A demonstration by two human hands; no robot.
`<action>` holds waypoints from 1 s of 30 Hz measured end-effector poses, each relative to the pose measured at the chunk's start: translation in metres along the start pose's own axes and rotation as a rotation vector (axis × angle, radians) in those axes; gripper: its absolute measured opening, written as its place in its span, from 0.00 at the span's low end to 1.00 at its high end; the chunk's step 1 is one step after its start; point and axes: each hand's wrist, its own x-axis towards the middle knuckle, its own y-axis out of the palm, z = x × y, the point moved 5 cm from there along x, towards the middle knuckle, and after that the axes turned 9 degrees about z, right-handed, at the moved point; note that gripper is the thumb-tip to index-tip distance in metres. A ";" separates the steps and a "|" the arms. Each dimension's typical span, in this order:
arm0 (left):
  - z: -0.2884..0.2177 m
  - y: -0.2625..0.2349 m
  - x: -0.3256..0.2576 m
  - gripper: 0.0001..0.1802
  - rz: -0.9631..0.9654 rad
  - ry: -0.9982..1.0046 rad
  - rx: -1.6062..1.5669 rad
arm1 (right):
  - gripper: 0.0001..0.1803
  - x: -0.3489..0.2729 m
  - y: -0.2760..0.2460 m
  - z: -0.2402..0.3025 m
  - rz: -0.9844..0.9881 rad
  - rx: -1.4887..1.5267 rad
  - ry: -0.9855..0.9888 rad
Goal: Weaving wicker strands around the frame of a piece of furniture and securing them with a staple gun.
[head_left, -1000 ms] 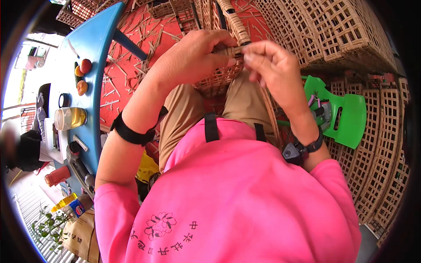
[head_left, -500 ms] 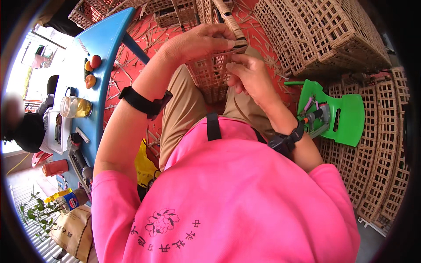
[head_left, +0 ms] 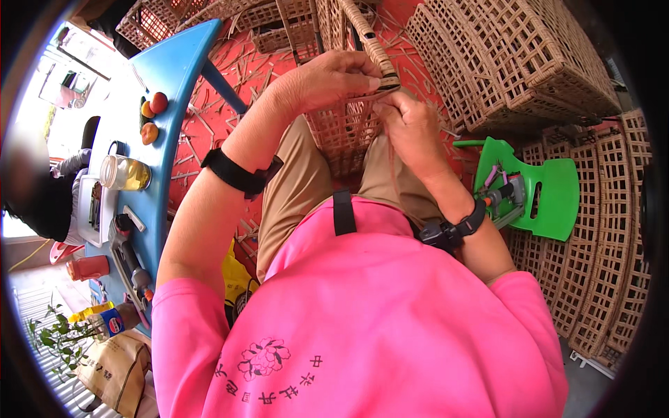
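Note:
A woven wicker basket stands between my knees. Its wrapped rim, pale with black bands near the corner, runs away from me. My left hand is closed over the near edge of the basket, its fingertips at the banded corner. Just right of that corner, my right hand pinches a thin brown strip, whose loose end hangs toward my lap. The inner sides of the fingers on both hands are partly hidden.
At left, a blue table holds fruit, a jar of yellow liquid and tools. A green chair at right bears a tool. Woven baskets are stacked behind it. Scraps litter the red floor.
My right hand has drawn nearer the corner and turned, and the strip now shows hanging below it. My left hand stays on the edge. The whole view has shifted slightly.

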 end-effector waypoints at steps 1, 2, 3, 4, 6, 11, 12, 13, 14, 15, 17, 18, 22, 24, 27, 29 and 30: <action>-0.005 -0.002 -0.002 0.18 -0.011 -0.001 0.054 | 0.09 0.002 -0.003 0.003 0.006 -0.062 -0.023; -0.006 -0.003 -0.003 0.18 -0.022 -0.002 0.107 | 0.09 0.002 -0.007 0.004 0.014 -0.058 -0.018; -0.004 -0.003 -0.004 0.18 -0.021 -0.010 0.100 | 0.10 0.001 -0.006 -0.003 0.130 0.186 0.105; -0.003 -0.005 -0.002 0.18 -0.019 0.003 0.097 | 0.11 0.002 -0.008 -0.006 0.238 0.424 0.229; 0.005 -0.001 -0.002 0.18 -0.010 -0.002 0.074 | 0.13 0.001 -0.019 -0.007 0.335 0.414 0.340; -0.013 0.001 -0.005 0.19 -0.007 -0.067 0.040 | 0.15 -0.010 -0.015 -0.013 0.495 0.533 0.355; -0.012 0.002 -0.006 0.19 -0.011 -0.126 0.056 | 0.15 -0.012 -0.018 -0.011 0.465 0.473 0.283; -0.013 0.003 0.001 0.20 -0.006 0.022 0.052 | 0.15 -0.015 -0.020 -0.009 0.469 0.478 0.290; -0.008 0.001 0.000 0.20 -0.002 0.015 0.047 | 0.15 -0.016 -0.026 -0.003 0.493 0.403 0.240; -0.001 -0.004 -0.001 0.20 -0.013 -0.064 0.021 | 0.15 -0.016 -0.030 0.002 0.516 0.328 0.190; -0.002 -0.006 0.000 0.20 -0.039 -0.020 0.078 | 0.15 -0.022 -0.037 0.008 0.510 0.325 0.147; -0.001 -0.005 -0.002 0.20 -0.036 -0.029 0.076 | 0.15 -0.024 -0.041 0.011 0.499 0.313 0.094; 0.004 -0.004 0.001 0.19 -0.020 -0.148 -0.001 | 0.14 -0.036 -0.042 0.009 0.479 0.701 0.410; -0.001 -0.002 0.001 0.20 0.028 -0.040 -0.076 | 0.16 -0.037 -0.046 0.011 0.473 0.785 0.339; -0.012 0.003 -0.004 0.21 0.015 -0.048 -0.022 | 0.19 -0.038 -0.047 0.013 0.428 1.029 0.243; -0.007 0.001 -0.004 0.21 0.001 -0.057 -0.003 | 0.19 -0.035 -0.045 0.016 0.426 1.265 0.132; -0.006 -0.001 -0.003 0.21 0.001 -0.051 0.010 | 0.19 -0.033 -0.044 0.016 0.420 1.263 0.118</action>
